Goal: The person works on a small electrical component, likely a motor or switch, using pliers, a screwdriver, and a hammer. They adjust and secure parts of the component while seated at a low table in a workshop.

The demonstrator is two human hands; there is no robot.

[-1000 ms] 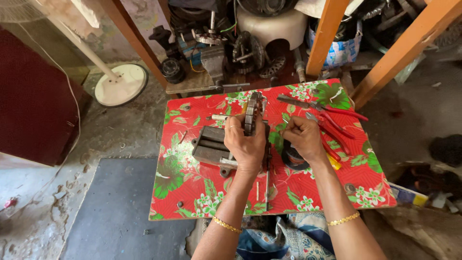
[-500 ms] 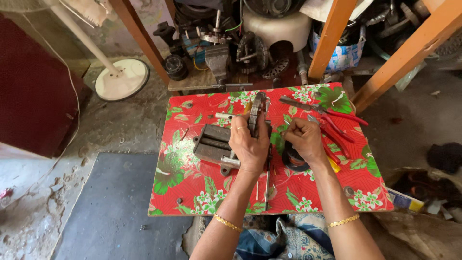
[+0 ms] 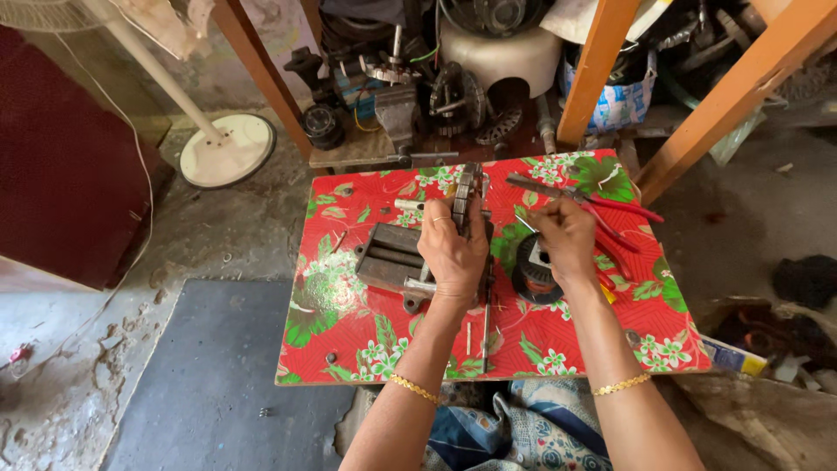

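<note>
My left hand [image 3: 452, 249] grips a dark round metal part [image 3: 466, 194] that stands on edge on the low table with the red flowered cloth [image 3: 349, 331]. Just left of that hand lies a grey slotted metal block [image 3: 389, 257]. My right hand [image 3: 565, 235] hovers with pinched fingers over a dark spool of wire [image 3: 534, 270]; what the fingers hold is too small to tell. Red-handled pliers [image 3: 602, 205] lie behind the right hand.
Small bolts and rods [image 3: 485, 327] lie on the cloth near the front. Behind the table a wooden bench with orange legs [image 3: 593, 70] carries motor parts and a vise [image 3: 399, 109]. A white fan base [image 3: 228, 150] stands on the floor at left. A dark mat [image 3: 218, 375] lies front left.
The view has shifted slightly. Both hands stay in much the same place on the table, the left still on the round part, the right above the spool.
</note>
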